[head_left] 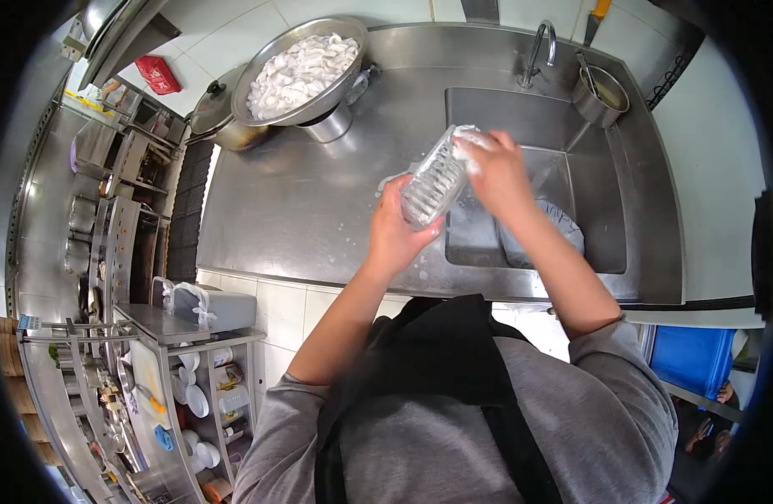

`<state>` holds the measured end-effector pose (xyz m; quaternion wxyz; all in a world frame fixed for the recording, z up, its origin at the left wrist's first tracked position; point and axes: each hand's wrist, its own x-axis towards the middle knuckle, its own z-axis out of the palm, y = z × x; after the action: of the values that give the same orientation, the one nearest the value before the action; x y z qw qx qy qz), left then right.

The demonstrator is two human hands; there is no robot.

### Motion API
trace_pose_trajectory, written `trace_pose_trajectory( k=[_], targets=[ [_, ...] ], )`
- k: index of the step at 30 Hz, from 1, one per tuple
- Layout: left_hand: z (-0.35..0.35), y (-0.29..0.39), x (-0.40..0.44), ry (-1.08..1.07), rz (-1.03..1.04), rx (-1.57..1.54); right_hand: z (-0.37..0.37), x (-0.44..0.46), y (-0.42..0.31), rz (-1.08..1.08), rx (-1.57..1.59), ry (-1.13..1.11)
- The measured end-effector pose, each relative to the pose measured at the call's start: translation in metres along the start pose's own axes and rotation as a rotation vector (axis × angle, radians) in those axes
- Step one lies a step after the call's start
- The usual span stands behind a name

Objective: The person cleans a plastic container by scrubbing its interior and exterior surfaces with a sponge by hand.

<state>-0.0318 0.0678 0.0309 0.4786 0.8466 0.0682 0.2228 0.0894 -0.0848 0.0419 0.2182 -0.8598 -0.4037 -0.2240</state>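
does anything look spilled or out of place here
Only a small mess: pale spots dot the counter beside the sink, near the left hand. They look odd lying outside the sink, and may be splashes from the sudsy container it holds. Nothing else clearly stands out.

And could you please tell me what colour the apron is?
The apron is black, clearest in the head view.
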Motion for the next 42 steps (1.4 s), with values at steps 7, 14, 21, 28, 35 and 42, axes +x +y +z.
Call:
trace_pose_trajectory(
  k=[7, 14, 21, 28, 35, 42],
  targets=[
    [0.001, -0.005, 0.000, 0.036, 0.133, 0.188, -0.012, -0.019, -0.046, -0.249, 0.134, -0.098],
    [0.004, -0.008, 0.000, 0.043, 0.024, -0.015, -0.003, -0.003, -0.024, 0.108, -0.005, 0.007],
    [0.005, -0.006, 0.003, 0.040, 0.035, 0.044, 0.002, 0.011, 0.004, 0.016, 0.103, -0.017],
    [0.005, -0.020, 0.005, 0.077, -0.075, -0.016, -0.007, -0.042, -0.075, -0.182, 0.254, -0.025],
    [0.006, -0.015, 0.003, 0.059, 0.091, 0.113, 0.021, 0.001, 0.012, 0.079, 0.042, 0.126],
    [0.003, -0.009, 0.004, 0.061, 0.014, 0.036, 0.027, -0.044, -0.030, -0.044, 0.314, 0.095]
  ],
)
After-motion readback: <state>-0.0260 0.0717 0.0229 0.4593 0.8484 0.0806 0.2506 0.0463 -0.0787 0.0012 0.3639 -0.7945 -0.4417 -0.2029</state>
